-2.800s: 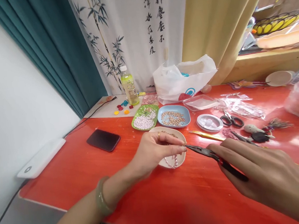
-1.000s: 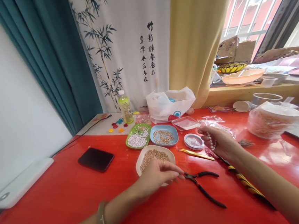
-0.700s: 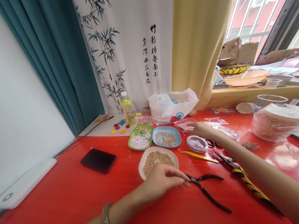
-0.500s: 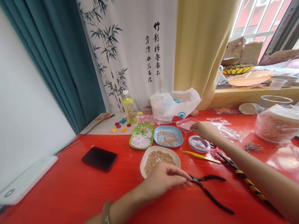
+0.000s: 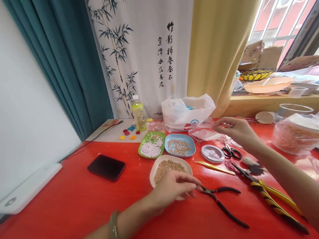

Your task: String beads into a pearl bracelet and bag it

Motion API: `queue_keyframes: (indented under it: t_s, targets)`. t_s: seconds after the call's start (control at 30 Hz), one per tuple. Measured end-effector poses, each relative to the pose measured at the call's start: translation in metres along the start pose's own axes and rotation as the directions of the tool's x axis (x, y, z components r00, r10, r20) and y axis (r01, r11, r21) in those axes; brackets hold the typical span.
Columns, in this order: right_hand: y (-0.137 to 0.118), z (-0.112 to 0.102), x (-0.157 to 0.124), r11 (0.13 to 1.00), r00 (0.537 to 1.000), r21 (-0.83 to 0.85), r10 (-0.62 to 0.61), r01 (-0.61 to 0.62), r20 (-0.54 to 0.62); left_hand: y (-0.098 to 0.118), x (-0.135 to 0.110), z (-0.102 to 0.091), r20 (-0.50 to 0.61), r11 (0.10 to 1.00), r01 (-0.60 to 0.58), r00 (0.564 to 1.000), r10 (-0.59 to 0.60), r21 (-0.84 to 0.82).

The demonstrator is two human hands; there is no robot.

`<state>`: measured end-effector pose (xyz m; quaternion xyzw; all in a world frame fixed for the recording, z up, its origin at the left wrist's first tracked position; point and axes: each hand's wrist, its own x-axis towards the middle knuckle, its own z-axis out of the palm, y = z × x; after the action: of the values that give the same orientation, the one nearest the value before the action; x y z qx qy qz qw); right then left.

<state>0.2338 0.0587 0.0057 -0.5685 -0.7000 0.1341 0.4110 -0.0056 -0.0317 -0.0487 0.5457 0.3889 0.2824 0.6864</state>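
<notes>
My left hand (image 5: 172, 187) rests on the red table (image 5: 71, 201) at the near rim of a white dish of gold beads (image 5: 156, 170). Its fingers are pinched together beside the jaws of the black pliers (image 5: 222, 203), and whatever they hold is too small to see. My right hand (image 5: 237, 130) reaches out at the back, past the thread spool (image 5: 212, 153). Its fingertips are pinched on the edge of a clear plastic packet (image 5: 204, 133).
A green dish of white pearls (image 5: 152, 144) and a blue dish of beads (image 5: 179, 145) sit behind the white dish. Gold tweezers (image 5: 215, 167), scissors (image 5: 231, 152) and yellow-black pliers (image 5: 275, 202) lie to the right. A phone (image 5: 106, 167), bottle (image 5: 139, 114) and white bag (image 5: 188, 111) stand further off.
My right hand let go of the pliers, lifted a bead strand, then reached back to the clear packet. The left hand moved from the dish to the pliers' tip. The view tilted up.
</notes>
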Motion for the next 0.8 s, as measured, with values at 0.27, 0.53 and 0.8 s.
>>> queue_keyframes:
  t_s: [0.27,0.53,0.8]
  targets:
    - [-0.042,0.003,-0.042,0.927,0.954,0.363,-0.189,0.095,0.232,0.009,0.006,-0.018,-0.049,0.923,-0.055,0.998,0.039,-0.381]
    - [-0.043,0.017,-0.046,0.911,0.86,0.351,-0.347,0.215,0.374,0.013,0.001,-0.023,0.129,0.955,-0.028,0.989,0.068,-0.296]
    - [-0.047,0.026,-0.048,0.91,0.797,0.335,-0.386,0.246,0.464,0.01,0.003,-0.016,-0.015,0.998,0.027,1.0,-0.028,-0.052]
